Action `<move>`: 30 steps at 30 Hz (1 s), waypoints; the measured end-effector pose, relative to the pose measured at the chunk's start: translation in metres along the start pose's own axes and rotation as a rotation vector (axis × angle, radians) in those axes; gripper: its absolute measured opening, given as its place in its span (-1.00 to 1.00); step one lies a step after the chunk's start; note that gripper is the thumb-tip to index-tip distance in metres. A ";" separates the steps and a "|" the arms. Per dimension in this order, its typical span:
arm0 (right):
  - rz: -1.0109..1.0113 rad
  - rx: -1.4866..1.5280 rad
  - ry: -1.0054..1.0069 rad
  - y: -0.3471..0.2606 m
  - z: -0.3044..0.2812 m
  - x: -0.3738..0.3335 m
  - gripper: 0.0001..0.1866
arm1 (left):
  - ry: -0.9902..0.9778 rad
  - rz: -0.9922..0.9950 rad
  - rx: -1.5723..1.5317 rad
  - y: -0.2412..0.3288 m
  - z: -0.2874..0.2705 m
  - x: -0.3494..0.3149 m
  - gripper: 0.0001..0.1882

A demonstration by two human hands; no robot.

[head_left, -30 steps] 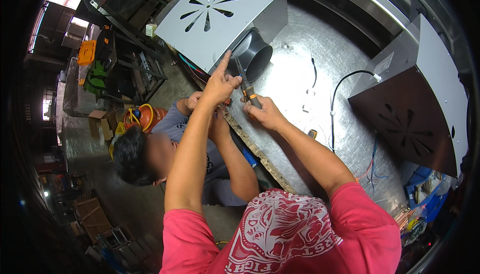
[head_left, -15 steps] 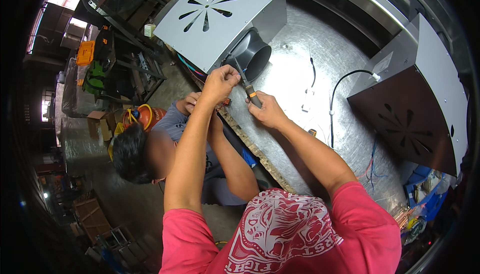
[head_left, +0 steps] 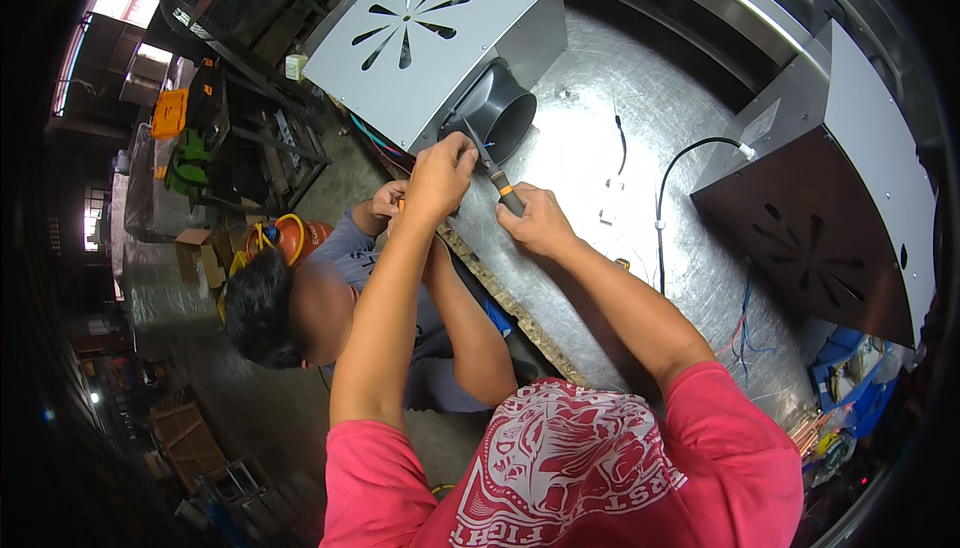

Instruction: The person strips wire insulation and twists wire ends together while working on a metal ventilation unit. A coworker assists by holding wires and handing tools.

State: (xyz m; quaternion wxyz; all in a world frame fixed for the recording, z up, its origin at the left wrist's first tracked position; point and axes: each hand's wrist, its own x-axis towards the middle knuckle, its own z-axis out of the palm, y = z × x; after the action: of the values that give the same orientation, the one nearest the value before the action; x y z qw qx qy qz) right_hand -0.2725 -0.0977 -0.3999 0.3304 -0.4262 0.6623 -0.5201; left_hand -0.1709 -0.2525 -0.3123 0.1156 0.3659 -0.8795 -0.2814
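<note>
My right hand (head_left: 538,223) is closed round the dark handle of a slim hand tool (head_left: 508,193) with an orange band and a long, tapering grey metal end; its exact kind is unclear. The metal end points away from me, toward the black round duct collar (head_left: 497,113) on a grey metal housing (head_left: 465,23). Just left of the tool, my left hand (head_left: 440,176) has its fingers pinched together; whatever they grip is too small to make out. Below my left forearm, a co-worker's hand (head_left: 386,200) holds something small and orange, mostly hidden.
A second metal housing (head_left: 830,198) with a black cable (head_left: 668,183) stands at the right of the shiny metal tabletop (head_left: 600,278). Loose wires (head_left: 743,333) and a blue bin (head_left: 845,373) lie near it. A co-worker (head_left: 290,313) sits close by, left of the table edge.
The whole view has shifted slightly. The co-worker's hand has lifted a little, and an orange bit now shows at its fingers. Both my hands keep nearly the same pose by the collar.
</note>
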 end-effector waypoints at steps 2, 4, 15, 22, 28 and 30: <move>-0.003 0.011 0.010 -0.001 0.000 0.000 -0.61 | 0.019 0.025 0.034 0.003 0.005 -0.001 -0.80; 0.025 0.005 -0.017 -0.001 -0.002 0.000 -0.63 | 0.029 0.044 0.046 0.003 0.007 0.000 -0.81; 0.133 0.559 -0.224 0.018 0.003 0.007 -0.62 | 0.030 0.080 0.024 0.006 0.003 -0.001 -0.83; 0.126 0.078 -0.165 0.010 -0.002 0.011 -0.64 | 0.059 0.131 0.122 0.006 0.001 -0.002 -0.82; 0.058 -0.027 -0.067 -0.002 -0.005 0.008 -0.62 | 0.034 0.096 0.038 0.008 0.003 -0.005 -0.84; 0.062 -0.051 -0.067 -0.005 -0.008 0.007 -0.62 | 0.062 0.154 0.071 0.007 0.006 -0.006 -0.84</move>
State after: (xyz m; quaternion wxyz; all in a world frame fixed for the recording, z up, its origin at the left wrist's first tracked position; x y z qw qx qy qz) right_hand -0.2817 -0.1016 -0.3934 0.3574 -0.4310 0.6769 -0.4778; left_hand -0.1731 -0.2421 -0.3128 0.1509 0.3095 -0.9106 -0.2287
